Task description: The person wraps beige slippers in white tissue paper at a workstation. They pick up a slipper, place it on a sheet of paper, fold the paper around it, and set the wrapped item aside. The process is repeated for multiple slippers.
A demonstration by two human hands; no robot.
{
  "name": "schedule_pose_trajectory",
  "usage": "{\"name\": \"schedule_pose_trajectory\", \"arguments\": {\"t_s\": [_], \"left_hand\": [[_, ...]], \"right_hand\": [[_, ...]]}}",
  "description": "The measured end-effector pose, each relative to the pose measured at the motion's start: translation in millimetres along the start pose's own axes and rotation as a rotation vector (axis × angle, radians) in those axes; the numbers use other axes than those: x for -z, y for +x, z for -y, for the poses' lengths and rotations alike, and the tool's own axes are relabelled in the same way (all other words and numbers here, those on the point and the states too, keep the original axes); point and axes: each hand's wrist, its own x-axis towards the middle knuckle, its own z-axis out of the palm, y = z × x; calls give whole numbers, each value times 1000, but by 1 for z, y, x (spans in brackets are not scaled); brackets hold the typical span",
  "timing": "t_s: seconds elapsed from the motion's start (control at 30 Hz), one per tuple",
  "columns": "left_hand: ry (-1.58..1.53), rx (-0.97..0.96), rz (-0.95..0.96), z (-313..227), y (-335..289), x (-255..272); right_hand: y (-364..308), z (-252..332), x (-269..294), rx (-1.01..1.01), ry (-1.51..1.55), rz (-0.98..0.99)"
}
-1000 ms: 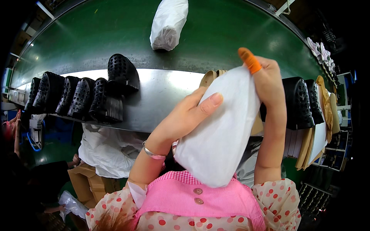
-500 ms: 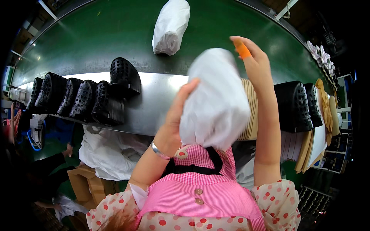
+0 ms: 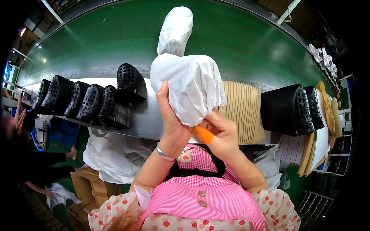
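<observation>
In front of my chest, my left hand is wrapped round a bulky bundle in white paper, its thumb lying up the left side. My right hand is closed at the bundle's lower end, fingers on the crumpled paper. An orange cover sits on one of its fingers. What the paper wraps is hidden. Just beyond lies a second white paper-wrapped bundle, long and rounded, on the green surface.
Several black perforated shoe-shaped pieces stand in a row along the metal ledge at left. To the right are a stack of tan sheets and more black pieces. White sheeting and a cardboard box are below the ledge.
The held bundle has turned and shifted left. My right hand has come down from the upper right to the bundle's lower end, and its fingers have closed there.
</observation>
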Motion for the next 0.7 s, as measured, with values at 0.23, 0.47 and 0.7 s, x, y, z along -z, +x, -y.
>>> {"name": "schedule_pose_trajectory", "arguments": {"t_s": [0.23,0.47,0.7], "left_hand": [[35,-41,-27,1,-6,-8],[19,-79,-8,-4,-6,-8],[235,-218,60,-7,-8,4]], "right_hand": [[3,-7,8,274,-424,-68],[-4,-4,10,300,-702,-87],[-14,5,6,-148,761,-9]]}}
